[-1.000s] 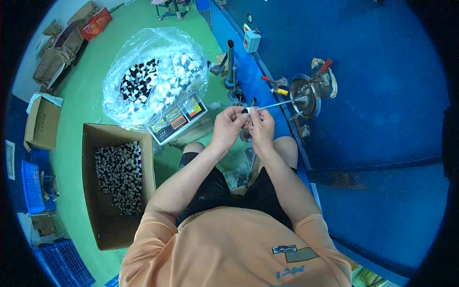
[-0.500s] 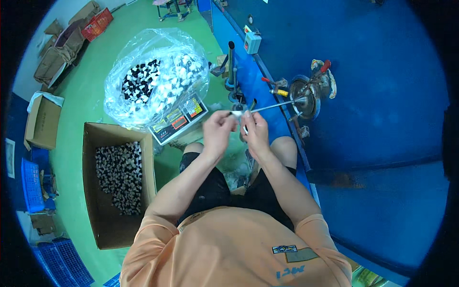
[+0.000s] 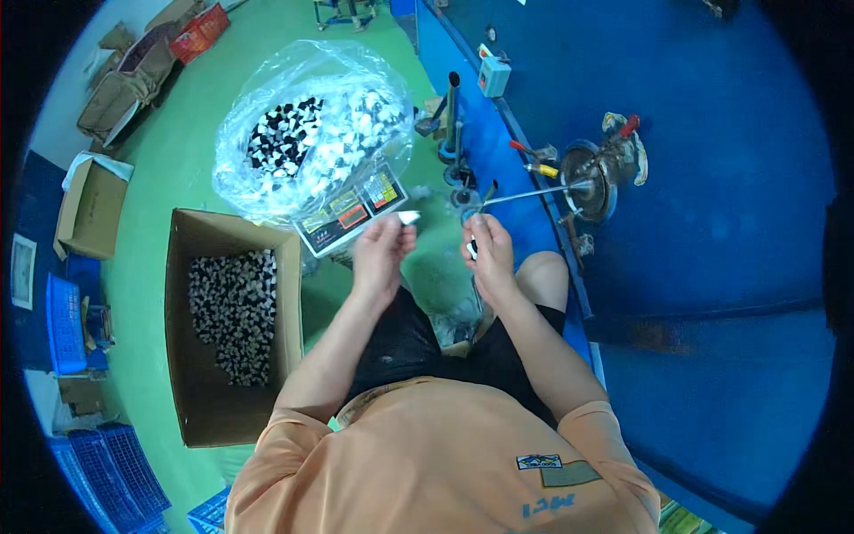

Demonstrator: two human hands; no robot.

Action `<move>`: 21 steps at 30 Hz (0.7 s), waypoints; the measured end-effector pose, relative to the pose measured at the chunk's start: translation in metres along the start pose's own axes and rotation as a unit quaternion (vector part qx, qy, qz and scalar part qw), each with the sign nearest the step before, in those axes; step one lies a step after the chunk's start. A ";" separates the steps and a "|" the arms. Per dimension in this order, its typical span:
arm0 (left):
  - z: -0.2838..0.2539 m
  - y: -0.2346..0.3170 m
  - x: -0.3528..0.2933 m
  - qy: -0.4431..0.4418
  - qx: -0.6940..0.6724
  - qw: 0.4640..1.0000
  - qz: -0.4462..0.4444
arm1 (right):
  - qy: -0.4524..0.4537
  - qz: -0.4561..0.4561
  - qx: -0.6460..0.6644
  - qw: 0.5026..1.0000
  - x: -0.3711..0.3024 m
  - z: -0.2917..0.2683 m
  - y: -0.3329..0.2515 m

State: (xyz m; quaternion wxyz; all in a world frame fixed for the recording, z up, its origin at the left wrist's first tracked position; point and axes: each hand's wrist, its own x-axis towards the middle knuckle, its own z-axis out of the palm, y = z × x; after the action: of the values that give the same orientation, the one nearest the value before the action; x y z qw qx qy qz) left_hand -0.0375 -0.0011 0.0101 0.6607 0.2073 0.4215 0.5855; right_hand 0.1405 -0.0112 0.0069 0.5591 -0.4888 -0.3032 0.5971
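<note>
red crate [image 3: 201, 34], blue basket [image 3: 65, 323], blue mesh crates [image 3: 133, 467]

A small white piece [image 3: 409, 217] shows at the fingertips of the left hand's grip [image 3: 384, 255], bright and plain on its visible part. It lies nearly level, its free end pointing right and narrowing slightly; the fingers hide the other end. A second small piece, black and white [image 3: 472, 252], is held in the right hand's grip [image 3: 492, 254], at the hand's left side. Its dark part sits above its white part, and the curled fingers cover much of it, so its full shape cannot be told. The two pieces are well apart.
</note>
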 end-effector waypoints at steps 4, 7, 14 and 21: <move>0.022 -0.025 0.017 -0.059 -0.023 0.997 -0.032 | 0.010 -0.004 -0.005 1.000 0.000 -0.005 0.002; 0.035 -0.035 0.023 -0.087 -0.026 0.995 -0.050 | 0.026 -0.005 -0.010 1.000 0.001 -0.014 0.000; 0.056 -0.039 0.028 -0.105 -0.001 0.993 -0.056 | 0.059 -0.005 -0.006 0.998 0.004 -0.022 -0.001; 0.069 -0.042 0.031 -0.105 0.046 0.993 -0.017 | 0.064 -0.079 -0.014 0.995 0.013 -0.002 -0.010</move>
State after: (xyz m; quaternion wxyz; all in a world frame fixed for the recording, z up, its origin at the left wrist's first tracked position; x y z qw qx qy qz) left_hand 0.0416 0.0334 0.0065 0.7009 0.2908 0.3798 0.5291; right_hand 0.1476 0.0026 0.0124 0.6160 -0.5083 -0.3130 0.5140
